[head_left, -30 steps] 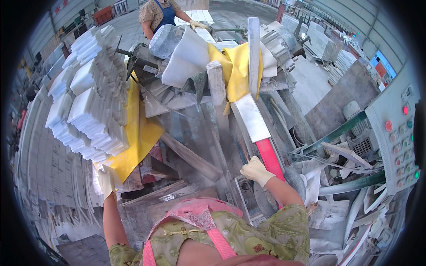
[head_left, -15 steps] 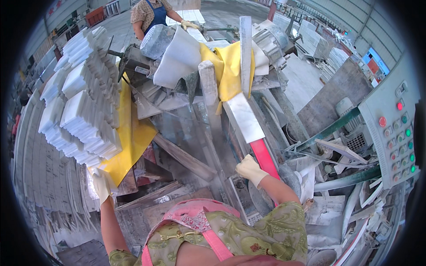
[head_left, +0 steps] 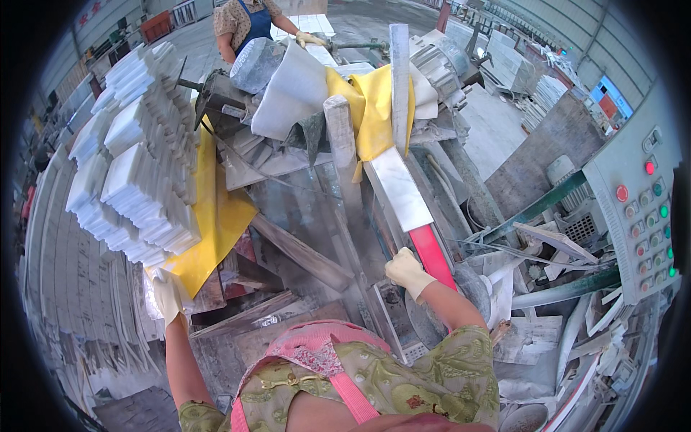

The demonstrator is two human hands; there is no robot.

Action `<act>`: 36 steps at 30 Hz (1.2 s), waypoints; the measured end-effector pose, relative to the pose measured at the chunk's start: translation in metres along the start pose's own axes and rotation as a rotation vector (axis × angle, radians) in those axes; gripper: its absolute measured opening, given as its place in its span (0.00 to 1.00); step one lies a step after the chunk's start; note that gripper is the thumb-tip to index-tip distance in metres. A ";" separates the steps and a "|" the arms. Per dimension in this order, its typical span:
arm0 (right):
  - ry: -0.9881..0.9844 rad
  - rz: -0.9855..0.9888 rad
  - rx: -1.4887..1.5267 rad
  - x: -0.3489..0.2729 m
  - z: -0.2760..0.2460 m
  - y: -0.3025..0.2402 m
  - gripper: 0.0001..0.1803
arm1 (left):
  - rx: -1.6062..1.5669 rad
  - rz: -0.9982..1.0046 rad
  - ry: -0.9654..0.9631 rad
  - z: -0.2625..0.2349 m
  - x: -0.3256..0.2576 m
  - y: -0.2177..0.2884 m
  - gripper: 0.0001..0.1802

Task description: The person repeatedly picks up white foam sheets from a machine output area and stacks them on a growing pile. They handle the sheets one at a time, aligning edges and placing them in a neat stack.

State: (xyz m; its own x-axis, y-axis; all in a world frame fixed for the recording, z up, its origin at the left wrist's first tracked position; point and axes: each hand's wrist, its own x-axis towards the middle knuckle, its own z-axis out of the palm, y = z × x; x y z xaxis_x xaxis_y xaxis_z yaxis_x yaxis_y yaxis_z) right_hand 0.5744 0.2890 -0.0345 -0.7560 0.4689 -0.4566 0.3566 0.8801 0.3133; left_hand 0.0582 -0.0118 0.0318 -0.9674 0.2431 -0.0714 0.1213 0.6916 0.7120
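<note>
My right hand (head_left: 407, 271), in a pale glove, grips the near end of a red bar (head_left: 432, 248) that carries a long white stone strip (head_left: 399, 189) running away into the cutting machine (head_left: 338, 173). My left hand (head_left: 168, 297), also gloved, rests at the lower edge of a yellow sheet (head_left: 205, 237), right below the stacked white stone strips (head_left: 133, 180); its fingers are partly hidden. Yellow cloth (head_left: 367, 101) hangs over the machine's top, and dust or spray hazes the bed between my hands.
Another person (head_left: 248, 21) in a blue apron and gloves stands at the machine's far end. A grey control panel (head_left: 637, 209) with red and green buttons is at the right. Broken stone offcuts (head_left: 533, 317) pile up lower right. Stone slabs (head_left: 65, 288) lie along the left.
My view has shifted slightly, and my right hand has pushed the red bar and strip a little further into the machine. My left hand stays at the yellow sheet.
</note>
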 end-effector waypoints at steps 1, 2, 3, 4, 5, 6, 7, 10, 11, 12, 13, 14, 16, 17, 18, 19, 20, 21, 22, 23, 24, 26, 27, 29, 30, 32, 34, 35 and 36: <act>0.000 -0.001 -0.001 0.000 0.001 0.000 0.07 | -0.022 0.004 0.005 0.000 -0.002 0.001 0.24; -0.007 0.000 -0.004 0.000 0.001 0.000 0.07 | -0.043 0.012 0.012 -0.001 -0.003 0.002 0.24; 0.006 0.002 0.006 0.000 0.002 0.000 0.07 | -0.065 0.010 0.010 -0.001 -0.005 0.003 0.24; 0.010 0.006 0.014 0.000 0.002 0.000 0.07 | -0.086 0.012 0.011 -0.001 -0.006 0.003 0.24; 0.014 0.010 0.021 0.000 0.003 0.000 0.07 | -0.109 0.003 0.008 -0.001 -0.006 0.003 0.24; 0.020 0.012 0.023 0.000 0.003 0.000 0.07 | -0.083 0.014 0.016 -0.001 -0.005 0.002 0.24; 0.025 0.014 0.024 0.000 0.003 0.000 0.07 | -0.060 0.013 0.022 -0.001 -0.004 0.000 0.24; 0.039 0.016 0.034 0.001 0.004 0.001 0.07 | -0.039 0.024 0.027 0.001 0.003 -0.007 0.24; 0.032 0.019 0.039 0.001 0.004 0.001 0.08 | -0.040 0.028 0.027 0.002 0.006 -0.009 0.24; 0.042 0.018 0.037 0.001 0.004 0.001 0.08 | -0.063 0.034 0.025 0.002 0.007 -0.011 0.24; 0.041 0.022 0.036 0.000 0.004 0.001 0.08 | -0.086 0.040 0.022 0.003 0.009 -0.013 0.24; 0.039 0.020 0.038 0.000 0.004 0.001 0.08 | -0.110 0.046 0.019 0.003 0.009 -0.014 0.24; 0.054 0.013 0.045 0.000 0.003 0.001 0.08 | -0.108 0.041 0.013 0.003 0.009 -0.015 0.24; 0.051 0.008 0.049 0.000 0.003 0.001 0.08 | -0.108 0.038 0.010 0.003 0.009 -0.015 0.24; 0.058 0.006 0.050 0.000 0.003 0.002 0.08 | -0.091 0.035 0.008 0.002 0.008 -0.014 0.24; 0.054 0.005 0.051 -0.001 0.003 0.002 0.08 | -0.074 0.032 0.006 0.002 0.007 -0.013 0.24; 0.049 0.003 0.050 -0.001 0.003 0.002 0.08 | -0.081 0.035 0.010 0.001 0.006 -0.011 0.24; 0.048 0.003 0.052 -0.001 0.003 0.002 0.08 | -0.063 0.028 0.006 0.001 0.005 -0.010 0.24; 0.047 0.002 0.053 -0.001 0.003 0.002 0.08 | -0.068 0.027 0.007 0.000 0.005 -0.009 0.24; 0.041 0.001 0.054 -0.001 0.003 0.002 0.08 | -0.099 0.016 0.004 0.000 0.004 -0.008 0.24; 0.054 0.002 0.055 -0.001 0.003 0.002 0.08 | -0.076 0.022 0.009 0.000 0.004 -0.007 0.24; 0.063 0.000 0.059 -0.001 0.004 0.002 0.08 | -0.095 0.006 0.008 0.000 0.003 -0.006 0.24; 0.077 -0.002 0.061 -0.001 0.005 0.002 0.08 | -0.086 0.012 0.008 0.000 0.002 -0.005 0.24; 0.083 -0.002 0.073 -0.001 0.006 0.002 0.08 | -0.096 0.014 0.007 0.000 0.000 -0.004 0.24; 0.091 -0.005 0.072 -0.001 0.007 0.002 0.08 | -0.098 0.012 0.005 0.000 -0.001 -0.003 0.24; 0.086 -0.002 0.072 -0.001 0.007 0.002 0.07 | -0.101 0.011 0.000 0.000 -0.002 -0.002 0.25; 0.076 0.000 0.059 0.000 0.007 0.002 0.07 | -0.132 0.010 0.004 -0.001 -0.002 -0.002 0.24; 0.066 0.005 0.055 0.000 0.006 0.002 0.07 | -0.166 0.003 -0.003 -0.001 -0.002 -0.002 0.24; 0.064 0.001 0.050 0.000 0.006 0.002 0.07 | -0.141 0.010 -0.003 -0.001 -0.002 -0.002 0.24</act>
State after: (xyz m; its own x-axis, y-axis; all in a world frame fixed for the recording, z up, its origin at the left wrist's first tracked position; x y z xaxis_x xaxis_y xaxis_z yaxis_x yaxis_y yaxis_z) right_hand 0.5781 0.2911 -0.0385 -0.7885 0.4654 -0.4020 0.3832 0.8831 0.2707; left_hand 0.0596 -0.0145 0.0307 -0.9655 0.2519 -0.0661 0.0982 0.5871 0.8035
